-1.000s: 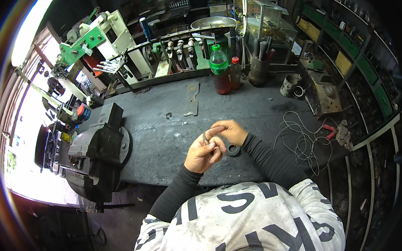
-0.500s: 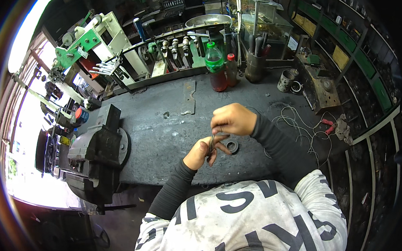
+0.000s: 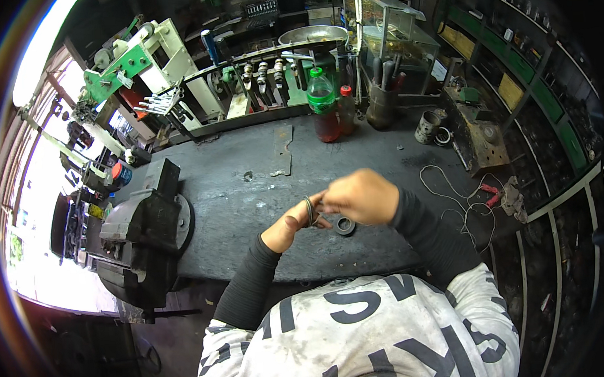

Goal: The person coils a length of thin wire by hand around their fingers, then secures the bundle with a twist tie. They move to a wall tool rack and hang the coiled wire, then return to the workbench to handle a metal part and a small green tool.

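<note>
Holds the left hand [image 3: 288, 227] to the right of the black vise [image 3: 140, 231], with thumb raised and fingers stretched away from it. Slants the left forearm [image 3: 251, 283] upward. Bends the right forearm [image 3: 433, 237] inward from farther right of the vise, with the right hand [image 3: 364, 193] knuckles-up, its blurred fingertips close to the left fingers.

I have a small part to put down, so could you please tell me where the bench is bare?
The widest bare patch lies between the dark vise and the left hand, on the near side of the flat metal plate. A smaller one lies between the green-capped bottle and the right hand. The right end is crowded: wire, a red item, a rag.
</note>
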A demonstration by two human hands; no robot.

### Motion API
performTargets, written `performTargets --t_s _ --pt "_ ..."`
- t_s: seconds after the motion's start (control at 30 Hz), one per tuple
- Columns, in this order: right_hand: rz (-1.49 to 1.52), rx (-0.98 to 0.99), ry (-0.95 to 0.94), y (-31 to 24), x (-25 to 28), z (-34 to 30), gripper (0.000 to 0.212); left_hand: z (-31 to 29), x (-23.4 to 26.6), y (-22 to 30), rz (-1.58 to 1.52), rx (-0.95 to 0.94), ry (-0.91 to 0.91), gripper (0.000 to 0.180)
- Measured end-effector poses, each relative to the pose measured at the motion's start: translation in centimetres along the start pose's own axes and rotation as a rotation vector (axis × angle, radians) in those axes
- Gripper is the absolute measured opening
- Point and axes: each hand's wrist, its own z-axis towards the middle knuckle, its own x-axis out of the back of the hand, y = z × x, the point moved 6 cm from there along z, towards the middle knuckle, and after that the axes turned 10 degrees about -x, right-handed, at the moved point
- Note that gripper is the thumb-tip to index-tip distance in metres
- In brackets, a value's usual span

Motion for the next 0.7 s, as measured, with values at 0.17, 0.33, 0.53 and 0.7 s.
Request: performTargets --t_s 0.17,0.33,0.53,0.7 --pt "0.821 -0.083 -0.132 7.0 -5.9 2.3 0.011 0.5 -1.7 1.3 -0.192 0.074 -0.273 0.142" --pt "1.001 -0.558 -0.182 6.5 -13.2 -2.6 0.025 1.2 -0.3 2.3 -0.570 -0.229 -0.020 0.137" --pt "0.312 -0.323 -0.279 1.7 -9.3 -4.5 0.026 0.5 1.7 -1.7 -0.157 -0.127 0.137 0.128" --pt "0.101 -0.018 -0.214 1.6 -2.8 0.1 0.014 0.9 -2.0 -1.1 0.182 0.078 -0.265 0.128"
